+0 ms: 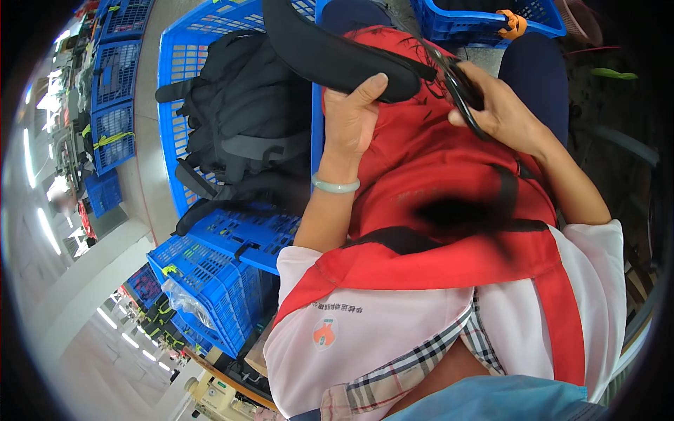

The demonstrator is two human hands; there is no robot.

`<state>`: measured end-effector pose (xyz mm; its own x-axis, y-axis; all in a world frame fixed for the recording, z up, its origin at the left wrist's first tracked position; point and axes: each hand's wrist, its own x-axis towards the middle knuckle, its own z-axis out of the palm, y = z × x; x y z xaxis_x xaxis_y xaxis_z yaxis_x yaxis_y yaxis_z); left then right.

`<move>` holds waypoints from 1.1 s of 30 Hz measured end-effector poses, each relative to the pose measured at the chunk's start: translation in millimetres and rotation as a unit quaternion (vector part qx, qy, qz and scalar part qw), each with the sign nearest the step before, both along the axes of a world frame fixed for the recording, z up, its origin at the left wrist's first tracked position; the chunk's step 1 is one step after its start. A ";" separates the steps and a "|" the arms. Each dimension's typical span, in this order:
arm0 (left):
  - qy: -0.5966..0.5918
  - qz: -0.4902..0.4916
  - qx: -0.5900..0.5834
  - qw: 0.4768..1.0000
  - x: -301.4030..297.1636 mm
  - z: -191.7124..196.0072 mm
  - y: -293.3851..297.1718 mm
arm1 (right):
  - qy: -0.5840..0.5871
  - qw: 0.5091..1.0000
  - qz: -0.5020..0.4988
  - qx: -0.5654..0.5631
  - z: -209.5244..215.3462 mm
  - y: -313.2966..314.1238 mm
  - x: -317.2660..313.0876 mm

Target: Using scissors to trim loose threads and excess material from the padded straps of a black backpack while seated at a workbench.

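A long, curved black padded strap (340, 59) runs down from the top edge into my left hand (351, 116). My thumb lies over its rounded end, and the fingers are hidden beneath it. In my right hand (502, 109) is a pair of dark scissors (460, 91), its blades pointing away from me beside the strap's end. Short black threads (428, 91) lie on the red apron (421, 154) across my lap, close to the scissors. Whether the blades touch the strap I cannot tell.
Left of my lap stands a blue plastic crate (167, 133) heaped with black padded pieces (246, 105). Nearer me is another blue crate (210, 281). A third crate (449, 24) with an orange tie (514, 24) stands beyond my knees. More crates (116, 77) line the far left.
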<state>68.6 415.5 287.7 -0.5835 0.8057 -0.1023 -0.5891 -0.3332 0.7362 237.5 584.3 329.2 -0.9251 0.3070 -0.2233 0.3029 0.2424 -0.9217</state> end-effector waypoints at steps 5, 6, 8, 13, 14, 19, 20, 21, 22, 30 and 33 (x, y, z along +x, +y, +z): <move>-0.016 -0.006 0.029 0.999 -6.0 -0.6 -3.1 | -0.052 0.993 0.095 0.038 -2.7 5.3 24.1; -0.011 -0.005 0.027 1.000 -5.9 -0.3 -3.3 | -0.069 0.992 0.097 0.034 1.9 5.7 23.4; -0.007 -0.010 0.022 1.000 -4.0 -1.7 -2.8 | -0.047 0.994 0.091 0.046 -6.4 2.8 23.6; 0.000 -0.027 0.014 1.000 1.3 2.2 -0.6 | -0.033 0.993 0.098 0.063 -9.2 0.3 18.3; -0.004 -0.033 0.022 0.999 1.5 3.7 -0.3 | -0.008 0.994 0.092 0.063 -13.8 -0.3 18.9; -0.008 -0.027 0.016 0.999 0.5 2.2 -4.0 | -0.088 0.989 0.110 0.035 -9.6 0.3 13.9; -0.016 -0.029 0.016 0.999 0.3 -0.6 -5.0 | -0.065 0.992 0.103 0.023 -9.6 -1.2 14.2; -0.024 -0.031 0.017 0.999 0.2 -2.8 -5.6 | -0.043 0.994 0.095 0.012 -10.2 -2.3 14.4; -0.024 -0.030 0.017 0.999 0.4 -4.6 -5.8 | -0.043 0.994 0.095 0.012 -12.1 -3.0 14.1; -0.031 -0.014 0.005 0.999 6.1 -2.6 -2.9 | -0.050 0.994 0.087 0.039 -18.6 -3.0 11.4; -0.006 -0.011 -0.007 1.000 13.1 -5.3 -1.5 | -0.058 0.993 0.085 0.059 -16.5 -6.6 8.1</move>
